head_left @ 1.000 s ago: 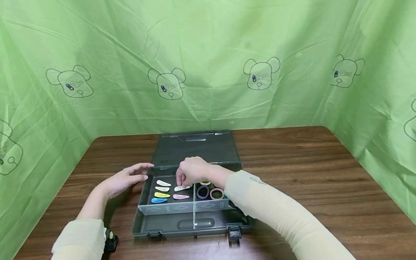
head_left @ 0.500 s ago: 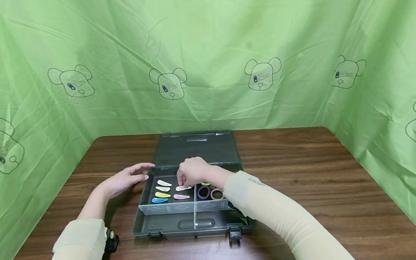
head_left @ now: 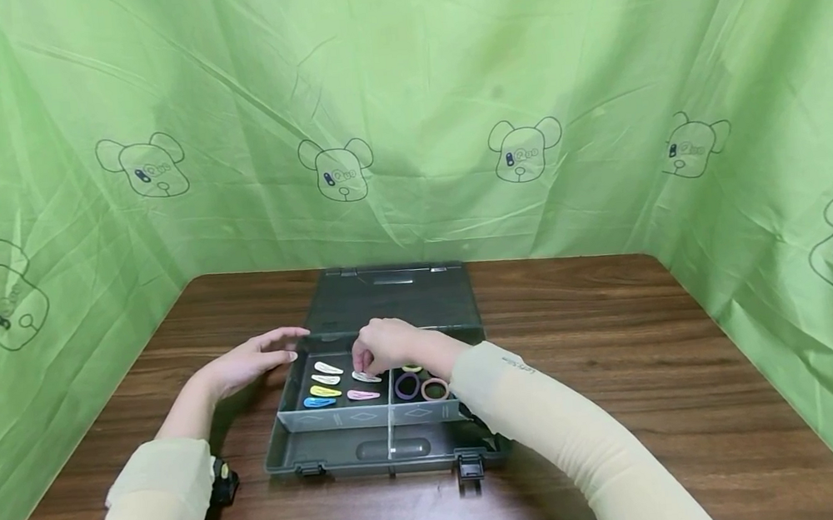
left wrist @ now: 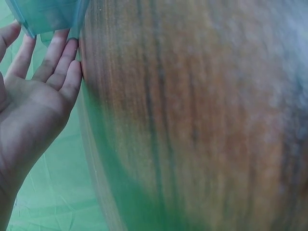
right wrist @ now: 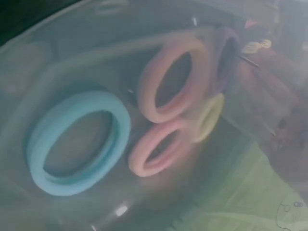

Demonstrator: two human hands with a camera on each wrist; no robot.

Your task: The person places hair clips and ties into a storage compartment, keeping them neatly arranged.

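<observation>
A dark see-through case [head_left: 313, 456] lies opened on the table, its lid [head_left: 393, 300] folded back. Snap hair clips lie in its left compartment: two white ones at the back, a yellow clip [head_left: 325, 391], a blue clip [head_left: 320, 401] and a pink clip [head_left: 363, 395]. My right hand [head_left: 392, 343] reaches over them and pinches the left end of another white hair clip [head_left: 368, 378]. Fingers extended, my left hand [head_left: 249, 364] touches the case's left side. In the left wrist view, my left hand [left wrist: 38, 96] meets the case's corner [left wrist: 53, 17].
Hair ties fill the right compartment, among them a purple one [head_left: 397, 388], a pink one [head_left: 424, 389] and a light blue one [right wrist: 41, 139]. A front compartment runs below. Two latches hang at the case's front. Green cloth [head_left: 412, 59] surrounds the wooden table [head_left: 580, 311].
The white hair clip at my right fingertips has turned slightly, its right end now lower. My right hand has barely shifted, and my left hand stays by the case.
</observation>
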